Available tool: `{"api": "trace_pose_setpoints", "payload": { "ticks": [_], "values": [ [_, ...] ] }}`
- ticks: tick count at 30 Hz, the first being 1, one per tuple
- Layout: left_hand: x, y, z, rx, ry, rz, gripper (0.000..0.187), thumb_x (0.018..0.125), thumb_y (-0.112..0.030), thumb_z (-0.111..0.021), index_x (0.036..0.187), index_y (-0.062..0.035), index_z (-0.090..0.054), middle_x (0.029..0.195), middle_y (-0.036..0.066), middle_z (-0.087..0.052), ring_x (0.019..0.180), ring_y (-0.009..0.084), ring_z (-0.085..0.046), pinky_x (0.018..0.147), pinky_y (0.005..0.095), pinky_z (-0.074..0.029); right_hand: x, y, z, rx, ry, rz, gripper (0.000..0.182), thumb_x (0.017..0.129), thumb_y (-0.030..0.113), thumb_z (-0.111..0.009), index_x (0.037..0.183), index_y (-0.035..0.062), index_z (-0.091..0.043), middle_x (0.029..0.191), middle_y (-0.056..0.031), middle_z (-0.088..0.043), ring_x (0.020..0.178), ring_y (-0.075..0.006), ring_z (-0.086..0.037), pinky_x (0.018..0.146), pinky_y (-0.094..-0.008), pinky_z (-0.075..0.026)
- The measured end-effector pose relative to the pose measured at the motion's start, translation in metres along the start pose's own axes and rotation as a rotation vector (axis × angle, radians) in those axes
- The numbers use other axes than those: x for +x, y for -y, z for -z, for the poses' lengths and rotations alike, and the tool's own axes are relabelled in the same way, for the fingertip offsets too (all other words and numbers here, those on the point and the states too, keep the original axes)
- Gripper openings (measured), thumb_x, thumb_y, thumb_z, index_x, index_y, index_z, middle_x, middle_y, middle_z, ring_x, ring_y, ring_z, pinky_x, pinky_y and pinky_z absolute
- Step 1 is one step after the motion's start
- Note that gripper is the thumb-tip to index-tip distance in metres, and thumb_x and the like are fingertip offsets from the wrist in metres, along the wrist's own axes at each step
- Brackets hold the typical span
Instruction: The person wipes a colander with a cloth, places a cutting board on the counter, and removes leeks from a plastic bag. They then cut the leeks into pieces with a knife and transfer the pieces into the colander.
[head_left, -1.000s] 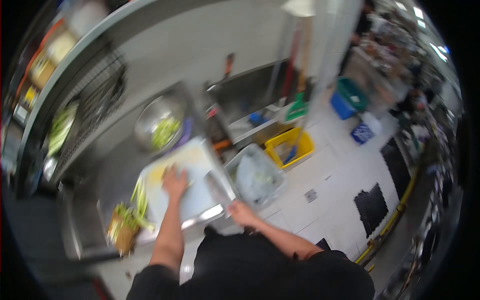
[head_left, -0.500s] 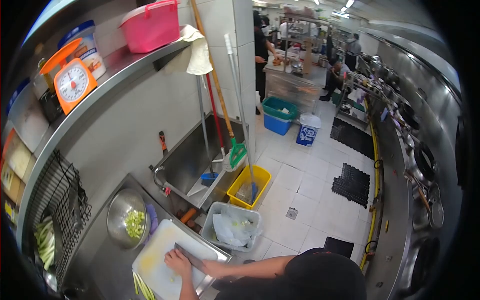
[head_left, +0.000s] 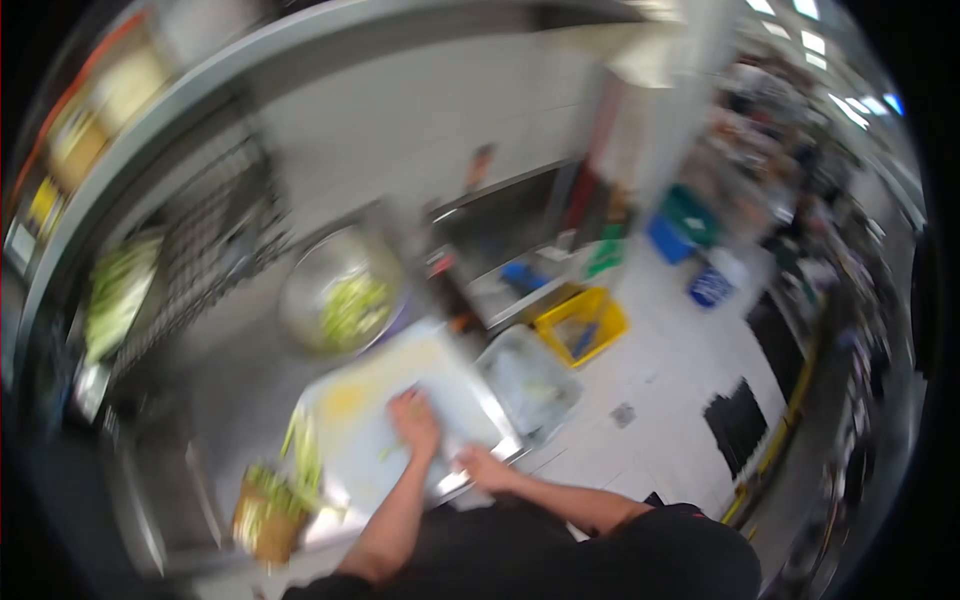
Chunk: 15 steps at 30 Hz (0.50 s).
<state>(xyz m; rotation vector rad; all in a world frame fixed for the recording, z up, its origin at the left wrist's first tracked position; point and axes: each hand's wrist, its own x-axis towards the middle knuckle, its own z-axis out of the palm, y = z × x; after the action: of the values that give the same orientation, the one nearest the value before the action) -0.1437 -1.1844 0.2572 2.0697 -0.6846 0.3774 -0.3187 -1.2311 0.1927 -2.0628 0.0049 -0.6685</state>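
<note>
The view is blurred by motion. My right hand (head_left: 483,467) is closed on a knife at the near right edge of the white cutting board (head_left: 360,395); the blade (head_left: 450,445) is smeared. My left hand (head_left: 415,420) is over the middle of the board, left of the knife. Its fingers look curled but are too blurred to tell what they touch. Small green bits (head_left: 388,452) lie beside it. Long pale green stalks (head_left: 306,450) rest at the board's left edge. Behind the board, a steel bowl (head_left: 298,305) holds chopped green pieces (head_left: 355,305).
A brown container (head_left: 275,538) with green stalks stands at the near left. A grey bin (head_left: 520,385) and a yellow bucket (head_left: 610,328) are right of the board. A sink (head_left: 500,235) lies behind, and a wire rack (head_left: 205,245) is at the left.
My view has swung left and down, so the board and bowl appear further right and the brown container has come into view. Both hands stay at the board.
</note>
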Motion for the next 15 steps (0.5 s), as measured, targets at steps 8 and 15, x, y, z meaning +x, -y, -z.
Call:
{"api": "trace_pose_setpoints", "payload": {
  "ticks": [8,15],
  "values": [
    [0.176,-0.069,0.045,-0.148,-0.071,-0.185,0.015,0.095,-0.018,-0.062,0.103,-0.0071,-0.068,0.104,0.015,-0.058,0.101,0.0356,-0.055,0.09,0.0458,-0.043,0.168,0.138,0.077,0.377,0.115,-0.702,0.02,0.105,0.023,-0.053,0.11,0.005,-0.045,0.058,-0.0012,-0.05,0.041,-0.013,-0.051,0.037,-0.0305,-0.042],
    [0.269,-0.032,0.075,0.189,0.108,0.012,0.023,0.097,-0.027,-0.063,0.106,-0.0083,-0.073,0.122,0.015,-0.065,0.114,0.0367,-0.057,0.097,0.0498,-0.043,0.183,0.148,0.112,0.385,0.093,-0.839,0.023,0.106,0.026,-0.052,0.103,0.0046,-0.045,0.06,-0.0027,-0.052,0.041,-0.0124,-0.051,0.036,-0.0302,-0.041]
  ]
}}
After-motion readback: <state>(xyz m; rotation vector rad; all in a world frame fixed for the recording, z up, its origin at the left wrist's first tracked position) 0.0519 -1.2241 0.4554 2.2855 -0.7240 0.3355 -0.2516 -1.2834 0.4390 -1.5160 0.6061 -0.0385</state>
